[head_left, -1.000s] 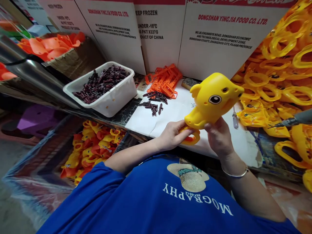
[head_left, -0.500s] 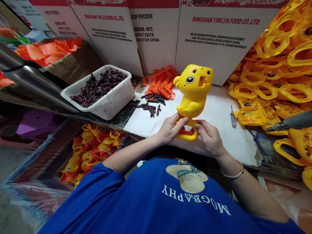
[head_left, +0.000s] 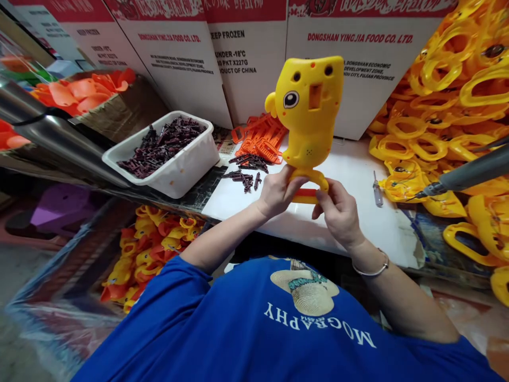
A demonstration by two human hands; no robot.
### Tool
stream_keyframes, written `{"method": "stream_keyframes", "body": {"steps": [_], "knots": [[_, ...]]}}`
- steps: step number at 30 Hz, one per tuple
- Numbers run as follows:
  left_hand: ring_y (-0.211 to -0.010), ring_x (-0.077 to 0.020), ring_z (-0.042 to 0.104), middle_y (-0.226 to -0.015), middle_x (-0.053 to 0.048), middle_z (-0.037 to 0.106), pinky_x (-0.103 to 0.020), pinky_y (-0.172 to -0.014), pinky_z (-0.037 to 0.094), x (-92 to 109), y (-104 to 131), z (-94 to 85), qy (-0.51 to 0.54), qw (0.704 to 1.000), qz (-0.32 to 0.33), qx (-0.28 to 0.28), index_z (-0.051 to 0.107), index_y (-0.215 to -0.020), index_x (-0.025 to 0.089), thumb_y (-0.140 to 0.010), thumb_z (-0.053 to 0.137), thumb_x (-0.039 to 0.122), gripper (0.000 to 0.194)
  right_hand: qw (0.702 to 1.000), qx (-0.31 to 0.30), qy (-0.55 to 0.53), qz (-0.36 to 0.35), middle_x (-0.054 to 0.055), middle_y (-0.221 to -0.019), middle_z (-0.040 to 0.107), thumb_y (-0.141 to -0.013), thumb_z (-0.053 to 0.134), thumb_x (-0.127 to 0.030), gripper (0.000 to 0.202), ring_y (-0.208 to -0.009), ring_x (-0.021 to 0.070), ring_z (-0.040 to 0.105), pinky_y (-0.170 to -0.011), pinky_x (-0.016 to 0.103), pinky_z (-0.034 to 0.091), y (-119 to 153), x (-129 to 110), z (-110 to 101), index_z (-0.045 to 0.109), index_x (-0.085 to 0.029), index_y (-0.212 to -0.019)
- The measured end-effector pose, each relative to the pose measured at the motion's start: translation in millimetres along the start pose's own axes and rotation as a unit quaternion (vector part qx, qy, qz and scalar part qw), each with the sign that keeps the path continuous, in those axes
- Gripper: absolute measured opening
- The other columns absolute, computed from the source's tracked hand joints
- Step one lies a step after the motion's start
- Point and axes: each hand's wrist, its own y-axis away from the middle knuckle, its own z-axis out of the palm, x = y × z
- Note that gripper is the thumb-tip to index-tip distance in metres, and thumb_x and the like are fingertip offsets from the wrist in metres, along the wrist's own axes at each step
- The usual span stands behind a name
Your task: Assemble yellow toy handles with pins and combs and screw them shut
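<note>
Both hands hold a yellow duck-shaped plastic toy (head_left: 312,122) upright by its ring handle, its eye and a square opening facing me. My left hand (head_left: 279,192) is closed on the left side of the handle, just under the body. On the handle's right side, my right hand (head_left: 339,213) grips with thumb and fingers. A red strip shows along the handle's lower bar. Beyond the toy, orange plastic frames (head_left: 260,139) lie piled on the white work surface (head_left: 230,200), with small dark plastic pieces (head_left: 245,179) in front of them.
A white tub (head_left: 181,172) of dark pieces stands at left. A screwdriver (head_left: 377,191) lies at right, near a hanging power driver (head_left: 457,178) and heaped yellow shells (head_left: 433,143). Finished-looking ducks (head_left: 149,249) fill a crate below left. Cartons (head_left: 254,90) line the back.
The toy has risen and come closer to my view, tilting slightly, with both hands still on its handle. The driver's tip appears further left and higher.
</note>
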Motion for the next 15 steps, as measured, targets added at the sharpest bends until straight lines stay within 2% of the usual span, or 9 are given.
{"method": "stream_keyframes", "body": {"steps": [2,4,6,8,11,15], "knots": [[-0.068,-0.0169,0.059,-0.075,-0.002,0.067,-0.031,-0.071,0.047,5,-17,3.8,0.069,0.997,-0.027,0.011,0.071,-0.093,0.020,-0.090,0.063,0.070,0.051,0.999,-0.018,-0.042,0.017,-0.002,-0.079,0.071,-0.086,0.070,-0.069,0.059,-0.052,0.0119,0.066,-0.054,0.029,0.060,-10,-8,-4,0.063,-0.020,-0.118],[-0.060,-0.0140,0.053,-0.067,0.000,0.059,-0.030,-0.062,0.044,12,-37,7.0,0.168,0.981,-0.091,0.012,0.065,-0.081,0.020,-0.087,0.062,0.077,0.058,0.996,-0.029,-0.081,0.023,0.002,-0.084,0.074,-0.086,0.066,-0.076,0.065,-0.062,0.0157,0.073,-0.061,0.032,0.064,-19,-16,-8,0.063,-0.021,-0.120],[-0.047,-0.0092,0.040,-0.058,0.003,0.048,-0.028,-0.051,0.034,20,-53,8.1,0.268,0.946,-0.181,0.002,0.060,-0.077,0.020,-0.086,0.058,0.083,0.064,0.996,-0.013,-0.091,0.013,0.005,-0.087,0.076,-0.087,0.062,-0.078,0.065,-0.067,0.0176,0.075,-0.065,0.034,0.066,-23,-21,-11,0.065,-0.021,-0.117],[-0.039,-0.0052,0.028,-0.052,0.006,0.039,-0.026,-0.045,0.023,27,-64,7.1,0.341,0.908,-0.244,-0.013,0.055,-0.078,0.021,-0.084,0.056,0.086,0.066,0.997,0.011,-0.073,-0.005,0.006,-0.086,0.077,-0.089,0.061,-0.077,0.062,-0.067,0.0177,0.075,-0.064,0.033,0.065,-23,-25,-10,0.067,-0.020,-0.111],[-0.036,-0.0043,0.022,-0.050,0.009,0.033,-0.025,-0.042,0.017,34,-67,6.5,0.387,0.883,-0.265,-0.026,0.051,-0.078,0.022,-0.085,0.056,0.086,0.064,0.999,0.014,-0.012,-0.042,0.005,-0.082,0.075,-0.091,0.062,-0.073,0.058,-0.064,0.0174,0.073,-0.064,0.034,0.064,-23,-30,-5,0.070,-0.019,-0.108],[-0.041,-0.0084,0.031,-0.056,0.006,0.039,-0.028,-0.043,0.027,33,-57,13.4,0.362,0.897,-0.251,0.014,0.056,-0.084,0.022,-0.087,0.054,0.084,0.062,0.987,0.012,0.093,-0.133,0.006,-0.084,0.075,-0.092,0.061,-0.072,0.055,-0.071,0.0198,0.074,-0.068,0.035,0.062,-28,-35,6,0.069,-0.020,-0.108]]}}
